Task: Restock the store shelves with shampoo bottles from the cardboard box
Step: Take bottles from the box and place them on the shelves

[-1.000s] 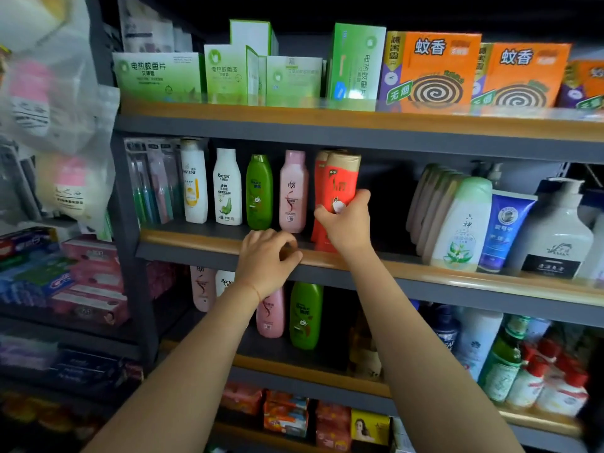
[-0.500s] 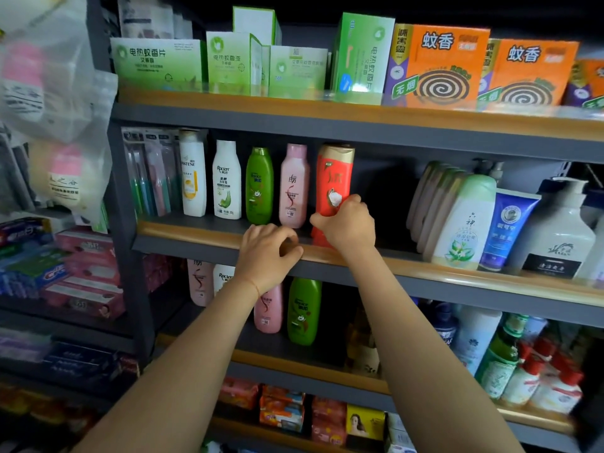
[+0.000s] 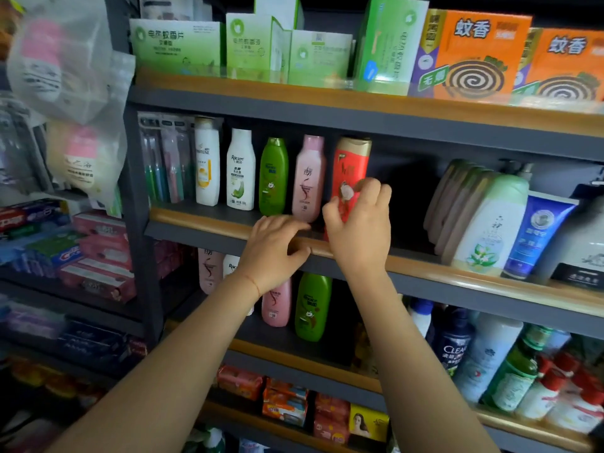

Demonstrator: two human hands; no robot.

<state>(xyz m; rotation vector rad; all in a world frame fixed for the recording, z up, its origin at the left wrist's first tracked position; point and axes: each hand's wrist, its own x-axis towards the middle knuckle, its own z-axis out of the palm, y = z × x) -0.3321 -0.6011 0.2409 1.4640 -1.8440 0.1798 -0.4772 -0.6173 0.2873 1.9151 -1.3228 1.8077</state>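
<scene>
Red shampoo bottle (image 3: 351, 165) upright — cap up

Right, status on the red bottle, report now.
Right hand loosely curled at red bottle, grip unclear. Left hand rests on shelf rail. Bottle upright beside pink bottle. Open gap to its right.
</scene>
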